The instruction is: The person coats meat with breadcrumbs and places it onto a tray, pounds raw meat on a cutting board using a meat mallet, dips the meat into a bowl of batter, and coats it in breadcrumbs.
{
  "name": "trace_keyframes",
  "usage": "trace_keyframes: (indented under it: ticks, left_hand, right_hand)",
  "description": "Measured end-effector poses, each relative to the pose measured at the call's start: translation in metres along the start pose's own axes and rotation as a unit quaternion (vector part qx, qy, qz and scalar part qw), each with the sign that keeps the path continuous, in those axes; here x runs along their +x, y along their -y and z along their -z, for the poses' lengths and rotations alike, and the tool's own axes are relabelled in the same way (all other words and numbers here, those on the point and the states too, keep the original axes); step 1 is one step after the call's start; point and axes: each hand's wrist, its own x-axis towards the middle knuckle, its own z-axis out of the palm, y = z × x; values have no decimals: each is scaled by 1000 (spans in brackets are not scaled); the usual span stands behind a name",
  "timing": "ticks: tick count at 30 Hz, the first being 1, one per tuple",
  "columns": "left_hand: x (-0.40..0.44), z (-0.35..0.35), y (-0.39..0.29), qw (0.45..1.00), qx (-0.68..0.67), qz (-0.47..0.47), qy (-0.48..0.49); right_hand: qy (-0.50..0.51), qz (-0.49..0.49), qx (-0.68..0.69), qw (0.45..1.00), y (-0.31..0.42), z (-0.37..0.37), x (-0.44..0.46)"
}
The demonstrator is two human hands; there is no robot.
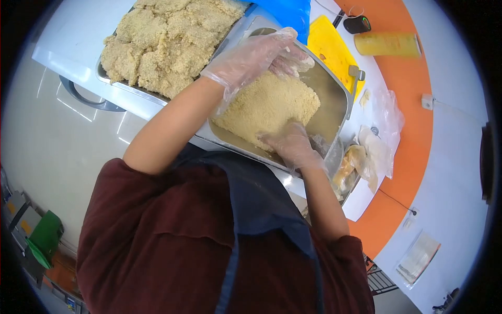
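Observation:
A deep metal pan (327, 83) holds a heap of pale yellow breadcrumbs (272, 102). My left hand (266, 57), in a clear plastic glove, reaches over the far side of the heap with its fingers curved but apart. Nearer my body, my right hand (295, 145), also gloved, presses into the near edge of the crumbs. Its thumb stands apart from the fingers, and some fingertips are sunk in the crumbs. Whether anything lies under the crumbs is hidden. Left of the pan, crumb-coated pieces (167, 42) are piled high on a tray.
Behind the pan are a blue plastic bag (285, 15) and a yellow tray (332, 49). A roll of yellowish film (387, 44) lies on the orange ledge (413, 78). Right of the pan lie crumpled clear bags (384, 128) and a container with food scraps (348, 170).

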Motion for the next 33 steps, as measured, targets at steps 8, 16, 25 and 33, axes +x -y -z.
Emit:
trace_keyframes:
  ticks: [8, 16, 25, 33]
  left_hand:
    - [2, 0, -1, 1000, 11, -2, -7]
    - [-2, -2, -7, 1000, 2, -3, -6]
    - [-2, 4, -4, 1000, -28, -8, 11]
    - [-2, -1, -12, 999, -39, 17, -4]
  right_hand:
    - [79, -81, 189, 975, -11, 23, 1]
    - [-241, 149, 154, 947, -21, 25, 33]
    - [-421, 240, -60, 873, 5, -33, 84]
    - [-212, 86, -9, 974, 25, -14, 69]
